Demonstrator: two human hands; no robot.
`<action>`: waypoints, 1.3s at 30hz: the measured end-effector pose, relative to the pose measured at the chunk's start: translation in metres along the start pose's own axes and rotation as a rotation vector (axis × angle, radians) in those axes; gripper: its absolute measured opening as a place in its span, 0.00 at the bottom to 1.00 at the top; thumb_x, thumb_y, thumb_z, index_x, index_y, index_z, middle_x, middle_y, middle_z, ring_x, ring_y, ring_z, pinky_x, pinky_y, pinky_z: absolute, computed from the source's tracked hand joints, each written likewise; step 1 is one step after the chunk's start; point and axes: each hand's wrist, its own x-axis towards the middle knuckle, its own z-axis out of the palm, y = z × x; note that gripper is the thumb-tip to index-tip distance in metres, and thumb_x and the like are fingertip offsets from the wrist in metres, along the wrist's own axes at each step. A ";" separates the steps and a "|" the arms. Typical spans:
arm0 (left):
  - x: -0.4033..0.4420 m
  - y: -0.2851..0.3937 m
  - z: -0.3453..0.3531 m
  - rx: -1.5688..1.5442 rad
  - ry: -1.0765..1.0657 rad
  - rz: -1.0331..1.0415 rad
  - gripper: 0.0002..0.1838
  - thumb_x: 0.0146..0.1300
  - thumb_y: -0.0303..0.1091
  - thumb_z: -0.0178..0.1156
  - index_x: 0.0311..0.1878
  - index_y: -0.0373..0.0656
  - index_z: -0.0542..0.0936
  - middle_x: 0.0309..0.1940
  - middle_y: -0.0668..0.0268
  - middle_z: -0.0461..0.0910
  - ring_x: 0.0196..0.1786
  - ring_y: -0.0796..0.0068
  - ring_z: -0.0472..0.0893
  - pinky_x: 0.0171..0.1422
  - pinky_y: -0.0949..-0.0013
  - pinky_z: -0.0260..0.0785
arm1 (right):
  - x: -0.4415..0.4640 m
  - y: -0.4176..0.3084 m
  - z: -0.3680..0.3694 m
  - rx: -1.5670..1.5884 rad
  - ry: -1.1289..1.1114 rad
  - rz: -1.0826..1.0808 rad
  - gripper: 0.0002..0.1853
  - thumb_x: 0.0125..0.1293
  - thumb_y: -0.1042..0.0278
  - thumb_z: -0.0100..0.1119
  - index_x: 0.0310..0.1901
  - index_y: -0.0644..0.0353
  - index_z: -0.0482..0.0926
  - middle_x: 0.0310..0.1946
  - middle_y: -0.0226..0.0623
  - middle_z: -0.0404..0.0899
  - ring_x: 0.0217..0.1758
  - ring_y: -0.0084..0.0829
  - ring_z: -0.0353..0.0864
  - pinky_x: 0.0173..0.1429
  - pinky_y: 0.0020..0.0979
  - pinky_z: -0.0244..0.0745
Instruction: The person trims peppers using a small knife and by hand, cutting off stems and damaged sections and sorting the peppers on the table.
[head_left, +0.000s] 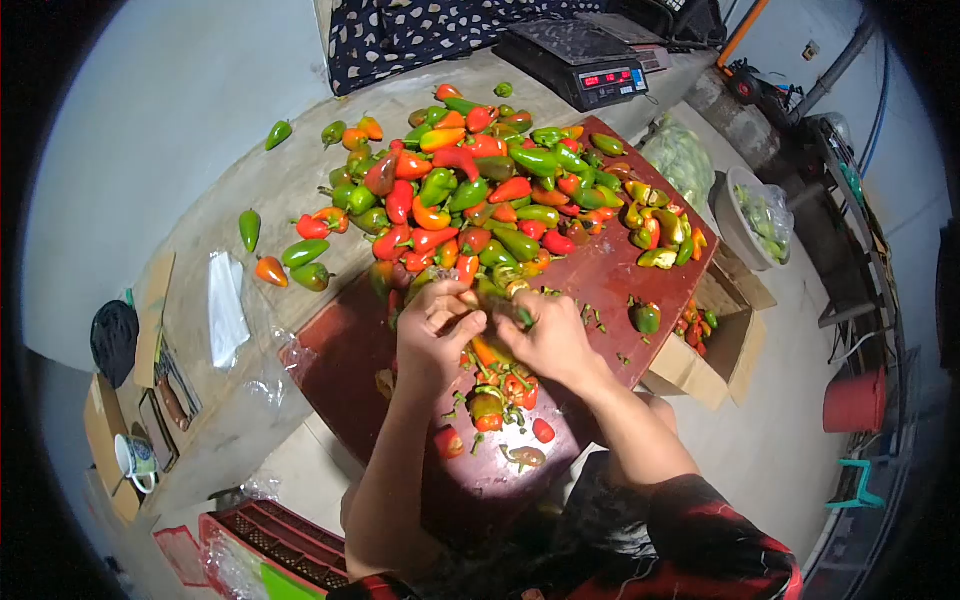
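Observation:
My left hand [438, 322] is closed, its fingers curled together above the red-brown board, and what they hold is hidden. Close beside it, my right hand [552, 338] is closed too, with a small green piece [524, 317] showing at its fingers; its kind is unclear. Just beyond both hands lies a big heap of red, green and orange peppers [470, 190]. Cut pepper pieces [488, 405] and green stem bits lie on the board [350, 345] between my forearms. To the right of my right hand sits one green-red pepper [646, 318] among scattered stems.
A pile of cut peppers [660, 228] rests at the board's right edge. Below that edge stands an open cardboard box [735, 350] with peppers inside. A digital scale [580, 65] is at the back. White plastic bags [228, 308] lie at left, near a mug [136, 462].

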 end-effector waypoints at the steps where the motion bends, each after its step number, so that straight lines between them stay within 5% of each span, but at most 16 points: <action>1: 0.001 -0.007 -0.003 0.273 0.035 0.074 0.22 0.60 0.16 0.63 0.58 0.37 0.75 0.46 0.61 0.80 0.51 0.72 0.82 0.51 0.68 0.79 | 0.003 0.006 -0.003 -0.013 0.012 0.049 0.11 0.58 0.64 0.67 0.31 0.63 0.78 0.20 0.51 0.79 0.27 0.55 0.82 0.34 0.49 0.78; 3: 0.002 -0.016 -0.006 0.302 0.116 0.138 0.19 0.59 0.16 0.65 0.53 0.36 0.78 0.46 0.59 0.80 0.49 0.72 0.83 0.45 0.71 0.79 | 0.010 0.013 -0.011 0.041 0.164 0.068 0.10 0.58 0.66 0.66 0.33 0.64 0.79 0.21 0.53 0.79 0.28 0.55 0.83 0.35 0.48 0.78; 6: 0.002 -0.006 -0.001 0.986 0.137 0.632 0.23 0.52 0.20 0.69 0.53 0.36 0.79 0.46 0.54 0.78 0.52 0.50 0.79 0.58 0.59 0.73 | 0.018 0.021 -0.029 0.044 0.155 0.213 0.11 0.58 0.67 0.65 0.35 0.66 0.79 0.24 0.55 0.80 0.31 0.55 0.84 0.37 0.47 0.78; 8: 0.000 -0.010 0.008 1.008 0.108 0.591 0.24 0.51 0.21 0.69 0.54 0.37 0.79 0.48 0.53 0.77 0.54 0.48 0.77 0.61 0.57 0.71 | 0.018 0.032 -0.030 0.018 0.144 0.257 0.11 0.58 0.66 0.66 0.36 0.67 0.79 0.24 0.56 0.80 0.32 0.56 0.84 0.38 0.48 0.78; 10: -0.001 -0.018 0.011 1.140 0.050 0.548 0.27 0.52 0.24 0.68 0.59 0.43 0.79 0.55 0.57 0.74 0.61 0.50 0.71 0.63 0.54 0.68 | 0.018 0.030 -0.030 -0.056 0.122 0.159 0.10 0.58 0.68 0.68 0.34 0.66 0.79 0.21 0.51 0.78 0.24 0.46 0.81 0.34 0.41 0.74; 14: 0.000 -0.032 0.020 1.300 -0.043 0.497 0.28 0.56 0.28 0.67 0.63 0.43 0.76 0.63 0.59 0.73 0.69 0.50 0.64 0.69 0.44 0.58 | 0.015 0.027 -0.035 -0.052 0.006 0.278 0.11 0.58 0.67 0.68 0.35 0.66 0.79 0.23 0.56 0.79 0.27 0.54 0.81 0.36 0.43 0.75; 17: 0.005 -0.042 0.023 1.411 -0.047 0.514 0.28 0.57 0.30 0.66 0.63 0.43 0.76 0.63 0.60 0.73 0.70 0.51 0.64 0.68 0.42 0.56 | 0.013 0.030 -0.034 -0.075 0.015 0.224 0.12 0.59 0.66 0.68 0.36 0.66 0.79 0.24 0.56 0.79 0.28 0.56 0.81 0.37 0.45 0.75; 22: 0.006 -0.054 0.035 1.424 0.022 0.474 0.25 0.58 0.37 0.68 0.59 0.41 0.79 0.49 0.57 0.75 0.65 0.53 0.66 0.70 0.41 0.52 | 0.011 0.025 -0.034 -0.073 -0.051 0.182 0.14 0.58 0.65 0.68 0.39 0.67 0.80 0.25 0.59 0.79 0.32 0.59 0.82 0.38 0.49 0.76; 30: 0.009 -0.058 0.039 1.427 0.077 0.447 0.24 0.57 0.39 0.69 0.56 0.39 0.80 0.56 0.58 0.76 0.67 0.52 0.64 0.72 0.42 0.49 | 0.012 0.021 -0.036 -0.112 -0.141 0.214 0.14 0.59 0.61 0.67 0.39 0.65 0.81 0.25 0.60 0.81 0.35 0.61 0.83 0.43 0.55 0.79; 33: 0.010 -0.042 0.037 1.169 0.131 0.465 0.22 0.56 0.34 0.70 0.54 0.36 0.80 0.56 0.55 0.77 0.66 0.50 0.69 0.71 0.45 0.55 | 0.013 0.014 -0.041 -0.145 -0.131 0.223 0.14 0.60 0.61 0.67 0.40 0.63 0.82 0.25 0.59 0.81 0.34 0.60 0.83 0.43 0.54 0.80; 35: 0.014 -0.032 0.033 0.696 0.103 0.560 0.19 0.53 0.30 0.73 0.48 0.35 0.81 0.49 0.54 0.81 0.56 0.49 0.77 0.62 0.51 0.68 | 0.010 0.015 -0.038 -0.172 -0.120 0.191 0.13 0.59 0.61 0.67 0.39 0.62 0.82 0.25 0.58 0.81 0.34 0.59 0.84 0.42 0.54 0.80; 36: 0.015 -0.030 0.032 0.490 0.080 0.446 0.20 0.54 0.24 0.73 0.49 0.33 0.79 0.46 0.55 0.82 0.48 0.58 0.83 0.53 0.62 0.76 | 0.009 0.015 -0.037 -0.203 -0.113 0.160 0.12 0.59 0.61 0.67 0.37 0.62 0.82 0.24 0.57 0.82 0.33 0.58 0.84 0.41 0.53 0.80; 37: 0.012 -0.028 0.031 0.492 0.081 0.444 0.20 0.54 0.24 0.73 0.49 0.33 0.79 0.46 0.55 0.82 0.48 0.58 0.83 0.53 0.62 0.76 | 0.007 0.013 -0.035 -0.201 -0.115 0.160 0.12 0.59 0.61 0.67 0.37 0.62 0.82 0.24 0.57 0.82 0.33 0.58 0.84 0.41 0.53 0.80; 39: 0.003 -0.017 0.029 0.015 -0.024 0.172 0.20 0.58 0.20 0.70 0.52 0.32 0.76 0.46 0.57 0.82 0.48 0.70 0.84 0.55 0.68 0.76 | 0.005 0.008 -0.031 -0.200 -0.059 0.030 0.11 0.57 0.61 0.68 0.33 0.60 0.81 0.23 0.52 0.82 0.31 0.56 0.84 0.38 0.52 0.79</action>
